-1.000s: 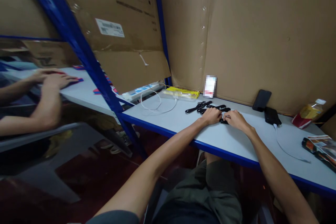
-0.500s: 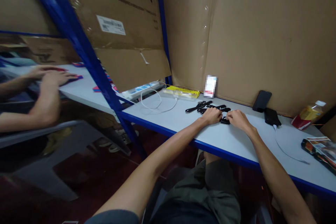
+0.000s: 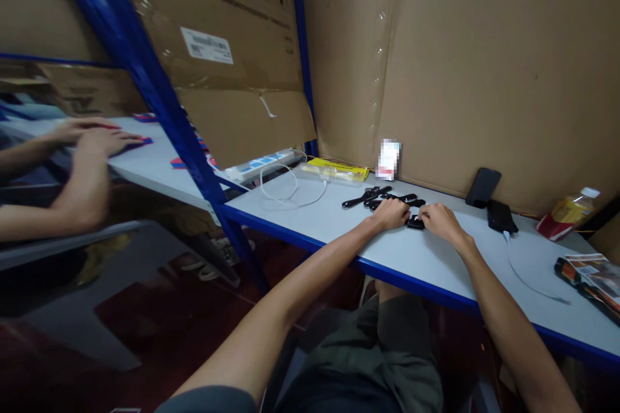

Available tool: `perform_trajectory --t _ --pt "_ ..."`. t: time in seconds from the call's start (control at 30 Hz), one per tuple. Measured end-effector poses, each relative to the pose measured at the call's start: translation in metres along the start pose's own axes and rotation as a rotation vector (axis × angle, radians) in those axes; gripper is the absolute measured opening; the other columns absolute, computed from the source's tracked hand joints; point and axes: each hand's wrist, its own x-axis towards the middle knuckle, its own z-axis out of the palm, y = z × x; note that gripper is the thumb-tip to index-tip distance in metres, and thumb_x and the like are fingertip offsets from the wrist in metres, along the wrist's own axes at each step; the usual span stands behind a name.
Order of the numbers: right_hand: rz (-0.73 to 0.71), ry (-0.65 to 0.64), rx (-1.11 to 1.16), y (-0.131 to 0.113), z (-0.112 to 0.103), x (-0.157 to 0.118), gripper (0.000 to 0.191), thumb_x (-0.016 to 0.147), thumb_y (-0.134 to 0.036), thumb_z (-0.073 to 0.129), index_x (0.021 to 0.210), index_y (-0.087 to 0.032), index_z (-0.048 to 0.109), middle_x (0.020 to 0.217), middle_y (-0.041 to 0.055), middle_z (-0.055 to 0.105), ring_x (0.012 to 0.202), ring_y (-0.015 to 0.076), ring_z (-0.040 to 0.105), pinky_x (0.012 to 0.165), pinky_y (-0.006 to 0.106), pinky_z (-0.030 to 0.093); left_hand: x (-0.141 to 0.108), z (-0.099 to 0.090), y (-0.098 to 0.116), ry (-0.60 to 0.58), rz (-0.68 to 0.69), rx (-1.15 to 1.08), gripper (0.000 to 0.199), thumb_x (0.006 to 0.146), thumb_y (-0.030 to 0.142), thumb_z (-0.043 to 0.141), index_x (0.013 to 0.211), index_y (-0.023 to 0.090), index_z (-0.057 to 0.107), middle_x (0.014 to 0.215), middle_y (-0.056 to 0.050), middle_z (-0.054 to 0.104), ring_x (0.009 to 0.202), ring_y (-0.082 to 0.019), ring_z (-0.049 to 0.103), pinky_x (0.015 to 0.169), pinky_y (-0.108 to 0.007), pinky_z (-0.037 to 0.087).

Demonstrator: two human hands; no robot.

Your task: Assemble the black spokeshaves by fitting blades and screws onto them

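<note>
Small black piece (image 3: 415, 222) was on the desk (image 3: 314, 226), right between the person's two hands, near the front edge. Left hand (image 3: 393, 213) was curled at one side of it, right hand (image 3: 438, 219) bent down at the other. Honestly couldn't tell whether either grip was pinching it or just pressed up close, fingertips were too small and hidden. A bunch of glossy black strips (image 3: 356, 201) lay loosely piled just beyond the left hand, and a lit phone (image 3: 388, 159) stood leaning on the cardboard (image 3: 484, 71) behind.
</note>
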Motion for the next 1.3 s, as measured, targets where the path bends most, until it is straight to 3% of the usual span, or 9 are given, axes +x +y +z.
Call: perform_trajectory --t 0.17,0.5,0.63,0.77,0.87,0.97,1.07,1.3 --pt "0.013 -0.007 -0.016 -0.004 -0.001 -0.001 0.033 0.089 -0.013 0.048 0.096 -0.022 0.079 0.095 0.0116 0.078 0.089 0.0239 0.07 0.068 0.027 0.037 0.001 0.001 0.0 -0.015 -0.025 -0.036 0.032 0.097 0.03 0.048 0.094 0.017 0.077 0.1 -0.017 0.076 0.095 -0.03 0.072 0.086 -0.038 0.05" --pt "-0.014 0.015 0.044 -0.002 0.007 0.003 0.034 0.089 -0.018 0.052 0.111 -0.025 0.077 0.096 0.0092 0.078 0.089 0.0237 0.069 0.07 0.027 0.039 0.001 0.003 -0.002 0.001 0.007 0.015 0.031 0.096 0.029 0.048 0.092 0.017 0.077 0.096 -0.016 0.076 0.091 -0.03 0.072 0.08 -0.036 0.051" --pt "-0.088 -0.033 0.121 -0.003 0.004 0.002 0.03 0.088 -0.019 0.053 0.097 -0.027 0.08 0.092 0.0048 0.077 0.084 0.0197 0.068 0.07 0.025 0.039 0.002 0.004 -0.003 -0.008 -0.006 0.002 0.03 0.095 0.029 0.049 0.093 0.017 0.077 0.096 -0.016 0.076 0.092 -0.03 0.072 0.082 -0.036 0.05" --pt "-0.034 -0.032 0.039 -0.001 -0.004 -0.002 0.028 0.085 -0.017 0.052 0.086 -0.023 0.08 0.086 0.0076 0.077 0.08 0.0201 0.068 0.065 0.025 0.037 0.002 0.004 -0.002 -0.007 -0.007 -0.019 0.034 0.097 0.031 0.047 0.095 0.016 0.077 0.098 -0.018 0.076 0.094 -0.031 0.072 0.084 -0.038 0.05" --pt "0.016 0.01 -0.032 0.001 -0.004 -0.002 0.032 0.087 -0.016 0.051 0.094 -0.022 0.081 0.092 0.0107 0.078 0.085 0.0221 0.069 0.068 0.026 0.038 0.002 0.003 -0.001 -0.014 -0.012 -0.019 0.035 0.098 0.032 0.046 0.096 0.016 0.077 0.099 -0.017 0.076 0.096 -0.03 0.072 0.086 -0.037 0.05" --pt "-0.027 0.01 0.03 -0.001 0.0 0.0 0.036 0.087 -0.016 0.051 0.107 -0.027 0.08 0.099 0.0075 0.079 0.09 0.0214 0.069 0.072 0.026 0.04 0.002 0.002 -0.001 -0.024 -0.02 -0.017 0.032 0.096 0.03 0.048 0.094 0.017 0.077 0.099 -0.016 0.076 0.095 -0.029 0.072 0.086 -0.036 0.05" --pt "-0.1 -0.018 0.104 -0.003 0.003 0.001 0.035 0.087 -0.016 0.052 0.102 -0.028 0.081 0.099 0.0044 0.079 0.091 0.0203 0.069 0.074 0.025 0.042 0.002 0.001 -0.001 -0.029 -0.022 -0.017 0.031 0.095 0.029 0.049 0.094 0.018 0.078 0.098 -0.015 0.076 0.095 -0.029 0.072 0.085 -0.035 0.05" --pt "-0.038 -0.03 0.099 -0.002 -0.004 -0.002 0.034 0.085 -0.012 0.052 0.095 -0.026 0.082 0.093 0.0056 0.079 0.089 0.0207 0.07 0.073 0.025 0.041 0.0 0.001 -0.001 -0.02 -0.029 -0.029 0.032 0.097 0.032 0.048 0.094 0.018 0.077 0.099 -0.015 0.076 0.095 -0.028 0.072 0.086 -0.036 0.05"
